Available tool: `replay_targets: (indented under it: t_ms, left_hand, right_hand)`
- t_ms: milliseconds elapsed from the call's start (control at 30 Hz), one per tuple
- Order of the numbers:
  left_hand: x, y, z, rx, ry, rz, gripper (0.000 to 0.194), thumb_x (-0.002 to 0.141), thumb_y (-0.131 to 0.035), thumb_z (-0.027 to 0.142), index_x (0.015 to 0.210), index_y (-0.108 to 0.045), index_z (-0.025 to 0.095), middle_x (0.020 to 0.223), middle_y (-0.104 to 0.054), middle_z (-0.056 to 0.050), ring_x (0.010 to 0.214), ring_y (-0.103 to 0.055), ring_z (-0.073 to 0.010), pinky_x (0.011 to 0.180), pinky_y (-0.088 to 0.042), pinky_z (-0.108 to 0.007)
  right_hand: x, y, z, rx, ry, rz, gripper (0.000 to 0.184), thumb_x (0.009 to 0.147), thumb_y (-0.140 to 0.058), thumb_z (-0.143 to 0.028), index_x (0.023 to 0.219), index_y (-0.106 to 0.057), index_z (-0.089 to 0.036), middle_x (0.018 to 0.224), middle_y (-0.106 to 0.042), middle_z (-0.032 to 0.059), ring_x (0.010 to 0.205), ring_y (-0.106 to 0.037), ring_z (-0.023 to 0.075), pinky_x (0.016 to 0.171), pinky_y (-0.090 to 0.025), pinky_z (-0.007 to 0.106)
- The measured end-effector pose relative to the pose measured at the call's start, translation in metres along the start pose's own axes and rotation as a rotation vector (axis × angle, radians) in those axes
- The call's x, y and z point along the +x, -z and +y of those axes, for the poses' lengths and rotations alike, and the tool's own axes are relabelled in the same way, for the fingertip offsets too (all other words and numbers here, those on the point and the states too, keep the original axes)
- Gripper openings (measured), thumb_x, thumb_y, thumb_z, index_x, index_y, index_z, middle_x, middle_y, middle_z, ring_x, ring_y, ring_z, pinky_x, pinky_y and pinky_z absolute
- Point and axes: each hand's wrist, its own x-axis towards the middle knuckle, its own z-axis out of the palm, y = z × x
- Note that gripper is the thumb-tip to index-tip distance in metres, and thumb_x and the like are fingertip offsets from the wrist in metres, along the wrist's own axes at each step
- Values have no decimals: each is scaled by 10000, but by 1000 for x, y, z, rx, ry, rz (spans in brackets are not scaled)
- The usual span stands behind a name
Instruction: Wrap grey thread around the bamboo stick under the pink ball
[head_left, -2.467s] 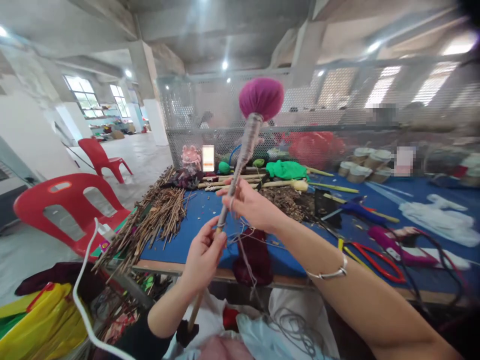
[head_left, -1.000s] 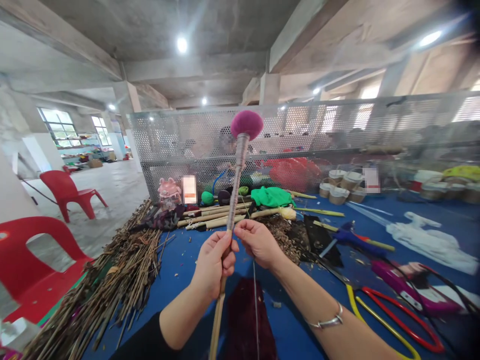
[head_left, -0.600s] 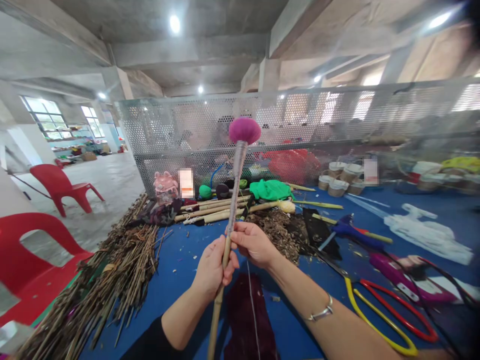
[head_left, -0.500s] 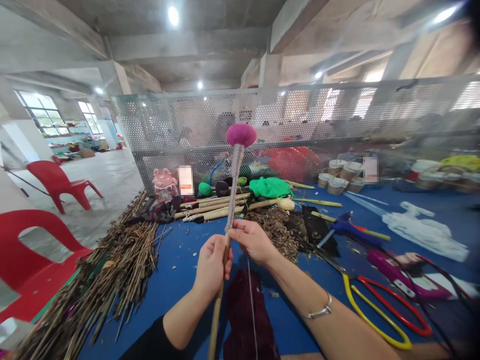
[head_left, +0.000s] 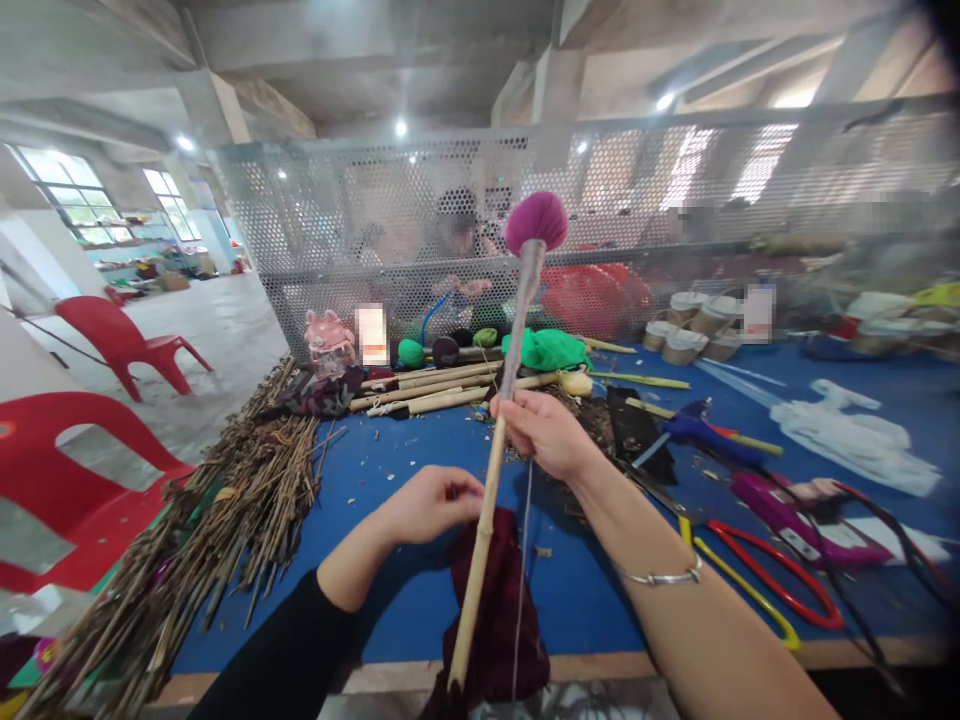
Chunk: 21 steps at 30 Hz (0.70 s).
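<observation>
So, here's the right hand [head_left: 553,435] with the bamboo stick [head_left: 484,545] pinched firmly between thumb and fingers, right at the bottom of the grey wrapping [head_left: 517,330]. The stick leans, its purple head [head_left: 536,222] up above that grip, bare bamboo running below it in front of a maroon cloth [head_left: 499,600]. And the cord [head_left: 521,600]! It drops from just under the grip, down across the cloth.

This looks like the winding step, and judging by where the wrap meets bare bamboo, it's near its lower limit. The next move seems to call for 2 things: tension on the cord, and a steady pinch so the last turns don't slacken.

Now the poses. The right forearm, silver bracelet [head_left: 664,577] on the wrist, comes in low from the right, fingers pointing inward to the stick. The left hand [head_left: 429,505] sits below and left of the grip, back upward, fingers loosely curled, tips right at the bare bamboo. Does it hold anything? Can't tell; the stick hides those fingertips. Behind it all, beyond the grip, a green cloth [head_left: 555,349] lies on the blue table [head_left: 585,600].
</observation>
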Motion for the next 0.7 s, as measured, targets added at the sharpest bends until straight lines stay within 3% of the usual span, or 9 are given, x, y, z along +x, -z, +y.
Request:
replay_targets:
  t_ms: [67, 133, 200, 267, 400, 500, 567, 600, 700]
  left_hand:
    - [-4, -3, -1, 328, -29, -177, 274, 610, -715, 454, 692, -676, 195, 628, -626, -13, 537, -536, -124, 475, -369, -199]
    - [-6, -3, -1, 614, 22, -263, 195, 600, -731, 399, 649, -674, 219, 654, -644, -10, 589, -570, -147, 500, -377, -205]
    - [-6, 10, -2, 851, 142, -215, 121, 655, -692, 345, 657, -676, 225, 669, -656, -17, 637, -596, -167, 536, -390, -217]
    - [-5, 32, -4, 1013, 249, -41, 93, 707, -643, 286, 679, -673, 203, 713, -666, -50, 701, -610, -200, 592, -409, -249]
    - [-8, 61, -5, 1049, 238, 89, 217, 830, -494, 286, 760, -653, 156, 788, -651, -84, 768, -599, -218, 675, -421, -292]
    - [-11, 36, -4, 941, 48, -75, 238, 749, -622, 409, 911, -647, 235, 930, -648, -9, 868, -580, -164, 766, -413, -225]
    - [-16, 11, -2, 756, -229, -313, 190, 773, -608, 375, 861, -643, 210, 892, -647, -26, 839, -573, -157, 764, -414, -227]
    - [-20, 1, -1, 706, -301, -353, 164, 793, -587, 354, 798, -637, 197, 856, -644, -35, 823, -569, -158, 767, -413, -236]
    - [-41, -10, 6, 617, -336, -401, 183, 847, -515, 260, 717, -621, 185, 841, -649, -54, 852, -567, -167, 821, -400, -266]
  right_hand:
    - [-1, 7, -1, -10, 5, 14, 357, 682, -657, -487, 725, -544, -151, 412, -291, -106, 343, -191, 32, 350, -111, 193]
    - [-2, 9, 0, -30, -11, 15, 363, 684, -650, -493, 731, -536, -152, 407, -288, -107, 339, -189, 35, 345, -115, 195]
    - [-3, 7, 4, -48, -23, 19, 377, 684, -644, -507, 741, -531, -152, 403, -285, -109, 340, -186, 38, 344, -123, 197]
    - [-5, 5, 7, -57, -31, 16, 386, 680, -643, -516, 737, -527, -152, 410, -280, -110, 347, -187, 38, 347, -130, 197]
    - [-6, 3, 12, -55, -68, 0, 394, 665, -645, -525, 715, -508, -158, 422, -268, -112, 353, -185, 37, 350, -119, 199]
    - [-6, 5, 14, -59, -65, -8, 393, 670, -646, -522, 721, -509, -156, 418, -268, -114, 352, -182, 36, 350, -109, 201]
    - [-5, 9, 13, -53, -57, -11, 392, 674, -648, -519, 726, -514, -154, 411, -266, -116, 348, -178, 34, 350, -101, 202]
    - [-6, 11, 12, -48, -50, -7, 392, 672, -651, -517, 729, -517, -153, 407, -267, -116, 345, -179, 34, 349, -99, 203]
    - [-7, 20, 9, -38, -27, 19, 395, 652, -677, -507, 734, -521, -154, 394, -276, -116, 332, -187, 34, 345, -91, 206]
